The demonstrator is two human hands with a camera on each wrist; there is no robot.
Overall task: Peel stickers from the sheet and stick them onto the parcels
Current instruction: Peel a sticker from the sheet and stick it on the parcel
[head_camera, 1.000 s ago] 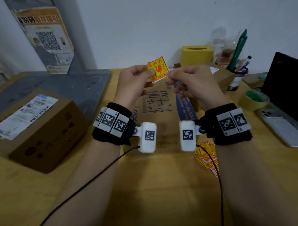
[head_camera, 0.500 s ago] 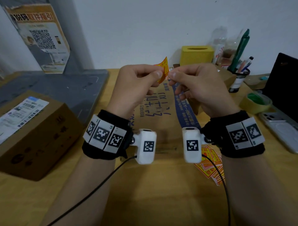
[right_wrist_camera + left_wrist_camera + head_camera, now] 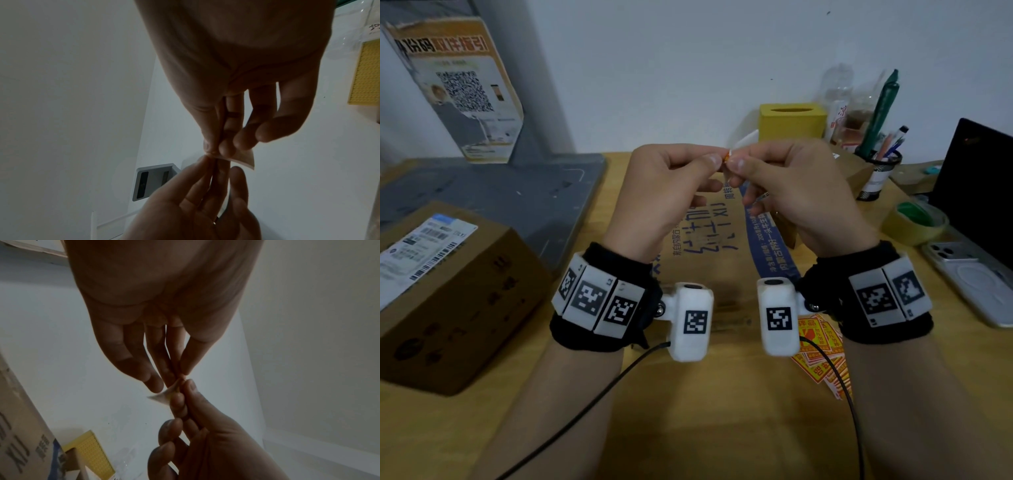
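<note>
Both hands are raised above a flat cardboard parcel [image 3: 705, 274] sealed with blue tape. My left hand [image 3: 705, 158] and right hand [image 3: 738, 164] meet fingertip to fingertip and each pinches one small orange sticker [image 3: 727, 158], which is edge-on and mostly hidden. Its pale underside [image 3: 162, 396] curls out between the fingers in the left wrist view, below my left hand [image 3: 182, 376]. In the right wrist view its free corner [image 3: 244, 160] sticks out beside my right hand [image 3: 211, 150]. A stack of orange stickers [image 3: 822, 359] lies on the table under my right wrist.
A brown box [image 3: 458, 301] with a shipping label sits at the left. A yellow box [image 3: 792, 120], pen cup [image 3: 880, 174], tape roll [image 3: 914, 222], phone [image 3: 969, 281] and dark laptop [image 3: 983, 185] crowd the back right. A grey board [image 3: 493, 195] lies back left.
The sticker has turned from facing me to edge-on and is now almost hidden between the fingertips. Both hands have drawn closer together.
</note>
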